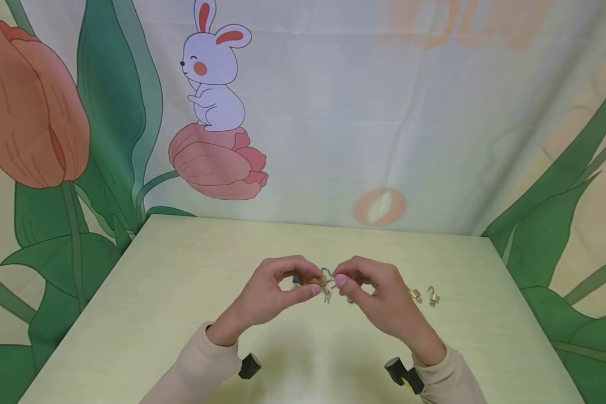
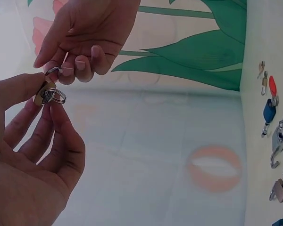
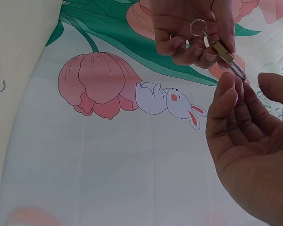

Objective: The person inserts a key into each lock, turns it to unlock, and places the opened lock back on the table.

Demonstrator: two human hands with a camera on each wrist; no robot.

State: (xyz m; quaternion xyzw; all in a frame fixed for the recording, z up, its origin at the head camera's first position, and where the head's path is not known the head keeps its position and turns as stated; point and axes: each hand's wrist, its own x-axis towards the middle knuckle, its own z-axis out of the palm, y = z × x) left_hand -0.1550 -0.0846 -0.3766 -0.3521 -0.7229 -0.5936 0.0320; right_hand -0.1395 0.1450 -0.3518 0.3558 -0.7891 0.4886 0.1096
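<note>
My left hand (image 1: 270,289) pinches a small brass padlock (image 3: 221,50) between thumb and fingertips, above the table's middle. From the padlock's lower end hangs a thin metal key ring (image 3: 192,27). Its silver shackle (image 3: 239,72) points toward my right hand (image 1: 381,289). The bent fingertips of that hand touch the end of the shackle. In both wrist views the right thumb (image 3: 271,87) stands a little apart from the fingers and the metal. My fingers partly hide the padlock in the head view.
On the pale table (image 1: 197,252) lie several more locks, among them a brass padlock (image 1: 434,297) to the right. The left wrist view shows a grey padlock (image 2: 279,139) and a blue one (image 2: 269,111). A printed curtain (image 1: 323,140) hangs behind the table.
</note>
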